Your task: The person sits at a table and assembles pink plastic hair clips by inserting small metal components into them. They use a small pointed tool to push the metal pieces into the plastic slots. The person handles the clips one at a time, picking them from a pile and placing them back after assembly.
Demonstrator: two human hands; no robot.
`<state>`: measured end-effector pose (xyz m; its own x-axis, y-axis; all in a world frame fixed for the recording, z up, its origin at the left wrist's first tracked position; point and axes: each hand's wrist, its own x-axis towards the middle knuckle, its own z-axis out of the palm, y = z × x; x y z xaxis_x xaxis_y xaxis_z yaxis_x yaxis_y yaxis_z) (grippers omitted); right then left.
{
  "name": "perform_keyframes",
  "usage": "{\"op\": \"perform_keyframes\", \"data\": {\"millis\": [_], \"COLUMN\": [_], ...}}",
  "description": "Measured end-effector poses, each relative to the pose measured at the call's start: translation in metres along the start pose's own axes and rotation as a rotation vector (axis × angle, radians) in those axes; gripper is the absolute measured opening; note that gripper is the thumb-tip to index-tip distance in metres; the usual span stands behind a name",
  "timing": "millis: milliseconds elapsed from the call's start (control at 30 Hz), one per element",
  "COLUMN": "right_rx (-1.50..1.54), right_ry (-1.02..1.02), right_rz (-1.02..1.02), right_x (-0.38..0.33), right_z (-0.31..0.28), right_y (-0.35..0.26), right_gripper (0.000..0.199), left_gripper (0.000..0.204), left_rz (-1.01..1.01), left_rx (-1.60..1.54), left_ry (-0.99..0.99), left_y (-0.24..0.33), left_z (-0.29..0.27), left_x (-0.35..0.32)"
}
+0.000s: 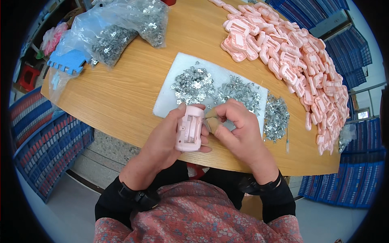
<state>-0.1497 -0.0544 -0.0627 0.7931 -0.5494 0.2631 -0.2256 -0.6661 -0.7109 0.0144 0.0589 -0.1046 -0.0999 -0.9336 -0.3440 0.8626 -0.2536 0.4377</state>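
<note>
A pale pink plastic casing (191, 133) with a long open battery compartment lies in my left hand (164, 135), whose fingers wrap round it from behind. At its upper right edge is my right hand (237, 127), with tan coverings on the thumb and forefinger. Those two fingertips pinch a small metal contact piece (206, 118) close to the casing. Beyond both hands is a white foam sheet (168, 95) bearing two heaps of small silvery metal pieces, a left heap (193, 86) and a right heap (239, 92). Another metal heap (276, 119) sits on the wood just right of the sheet.
A large pile of pink casings (291, 60) covers the table's right side. Clear bags of metal parts (113, 40) and a blue foam mat piece (67, 60) lie at the far left. A thin needle-like tool (287, 141) rests near the right heap. Blue racks (52, 150) flank the wooden table (121, 101).
</note>
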Motion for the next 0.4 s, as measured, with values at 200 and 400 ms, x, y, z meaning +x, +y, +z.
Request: {"op": "perform_keyframes", "data": {"millis": [200, 400], "right_rx": [-0.283, -0.519], "right_ry": [0.027, 0.025], "right_rz": [-0.146, -0.238], "right_x": [-0.006, -0.019], "right_z": [0.007, 0.016], "right_y": [0.0, -0.007], "right_gripper": [0.02, 0.027], "left_gripper": [0.048, 0.052], "left_rz": [-0.072, 0.023], "left_rx": [0.031, 0.142], "left_ry": [0.054, 0.045], "left_y": [-0.01, -0.028], "left_z": [0.007, -0.008], "left_x": [-0.003, 0.006]}}
